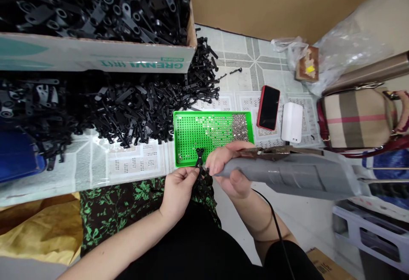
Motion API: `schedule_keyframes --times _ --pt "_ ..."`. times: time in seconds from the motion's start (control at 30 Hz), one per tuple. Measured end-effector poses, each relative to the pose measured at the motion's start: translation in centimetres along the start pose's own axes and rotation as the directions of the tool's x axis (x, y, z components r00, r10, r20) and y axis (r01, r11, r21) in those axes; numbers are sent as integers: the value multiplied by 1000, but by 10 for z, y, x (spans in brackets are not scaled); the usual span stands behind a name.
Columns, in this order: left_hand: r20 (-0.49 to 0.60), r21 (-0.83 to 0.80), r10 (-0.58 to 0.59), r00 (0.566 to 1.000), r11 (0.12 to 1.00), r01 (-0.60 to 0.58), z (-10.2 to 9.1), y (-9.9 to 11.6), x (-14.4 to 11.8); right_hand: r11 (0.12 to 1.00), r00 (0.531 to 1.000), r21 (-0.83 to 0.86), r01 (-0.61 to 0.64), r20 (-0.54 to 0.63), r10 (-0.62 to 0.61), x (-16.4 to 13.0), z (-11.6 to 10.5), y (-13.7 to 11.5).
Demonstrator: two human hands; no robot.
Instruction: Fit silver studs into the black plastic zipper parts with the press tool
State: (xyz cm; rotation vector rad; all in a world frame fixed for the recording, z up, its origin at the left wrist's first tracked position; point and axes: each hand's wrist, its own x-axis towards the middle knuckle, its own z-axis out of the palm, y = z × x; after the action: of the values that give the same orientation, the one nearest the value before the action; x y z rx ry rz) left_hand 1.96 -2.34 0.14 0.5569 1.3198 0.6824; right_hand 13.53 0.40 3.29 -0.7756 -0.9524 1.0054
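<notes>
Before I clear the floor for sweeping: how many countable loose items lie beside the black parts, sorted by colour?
Green: 1, the perforated tray
Red: 1, the phone
White: 1, the small box
Grey: 1, the power tool in the right hand
Total: 4
The left hand pinches one black part.

A small black plastic link piece [200, 157], slim with ring-shaped ends, stands nearly upright over the near edge of a green perforated plastic tray [191, 137], pinched at its lower end. Just right of it, a long grey power tool [287, 175] lies roughly level, nose pointing left toward the piece, with a black cord trailing below.
</notes>
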Motion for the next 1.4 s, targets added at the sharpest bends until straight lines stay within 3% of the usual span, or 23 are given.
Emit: schedule_keyframes --times 0.23,0.43,0.57,0.67,0.7,0.77,0.87,1.03,1.4 --pt "-25 17 -14 1000 1000 14 1 3 -1 999 999 -42 -14 39 16 -4 1 1" --pt "-6 -13 -15 1000 1000 15 1 4 -2 959 980 -270 -88 146 131 -6 8 -9" --pt "-8 -28 7 1000 1000 -7 0 0 -2 960 988 -272 -64 119 99 -7 13 -9" --pt "-13 -35 9 1000 999 -10 0 1 -2 972 978 -230 -55 183 99 -1 5 -3" --pt "-22 -37 1 1000 999 -2 1 2 -2 980 984 -196 -28 169 61 3 -1 -1" --pt "-27 -58 -31 999 998 29 1 5 -2 986 997 -151 75 29 -71 14 -14 4" --pt "-19 -122 -91 996 989 88 1 7 -2 968 962 -206 145 -200 -187 29 -32 11" --pt "-42 -140 -111 993 985 104 2 5 -1 978 971 -200 58 -217 -102 31 -46 23" --pt "-77 -104 -107 991 990 98 5 11 0 984 967 -177 -26 -253 -20 26 -51 25"
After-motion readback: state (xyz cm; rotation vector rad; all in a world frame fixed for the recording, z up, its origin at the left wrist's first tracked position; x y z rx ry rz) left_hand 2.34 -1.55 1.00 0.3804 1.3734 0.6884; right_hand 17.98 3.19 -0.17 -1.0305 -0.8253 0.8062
